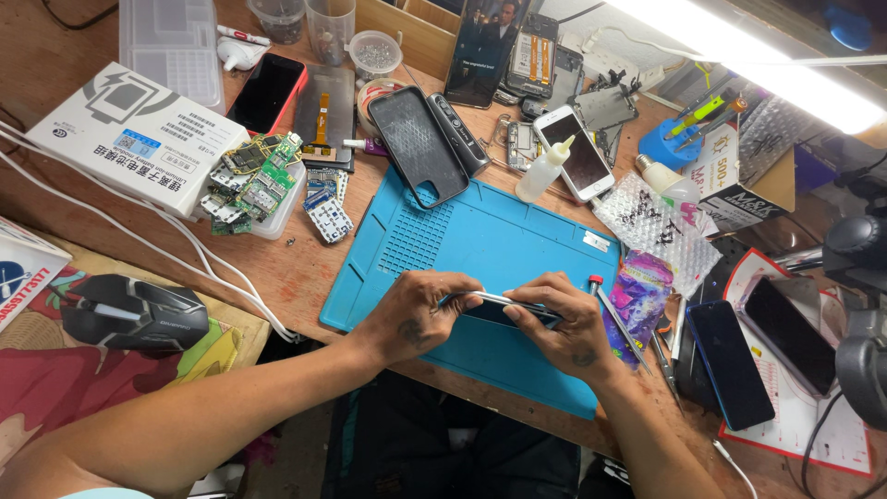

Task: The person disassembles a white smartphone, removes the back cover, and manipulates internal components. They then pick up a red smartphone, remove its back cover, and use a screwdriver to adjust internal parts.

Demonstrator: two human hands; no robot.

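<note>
workbench [305,273]: a wooden top is seen, crowded with parts, cables and tools on every side.
blue mat [490,240]: laid near the front edge of the workbench; the work is done over its near part.
white box [139,139]: set at the far left, beside a tray of green circuit boards [254,180].
black case [416,143]: laid face down across the mat's far left corner.
white phone [577,152]: placed just past the mat's far edge, with a small white squeeze bottle [545,171] beside it.
dark blue phone [730,360]: laid flat to the right of the mat, well apart from the hands.
phone [499,310]: a slim dark phone is held on edge just above the mat, between the two hands, its long side turned up.
left hand [411,314]: closed around the phone's left end, thumb and fingers pinched on the edge.
right hand [573,323]: closed around the phone's right end, fingers pressed along the top edge and thumb below.
screwdriver [614,314]: a red-tipped one is laid at the mat's right edge, just beside the right hand and untouched.
progress: the phone is judged to be whole as yet, screen and body together; whether a seam has been opened cannot be told. prying apart appears to be left.
</note>
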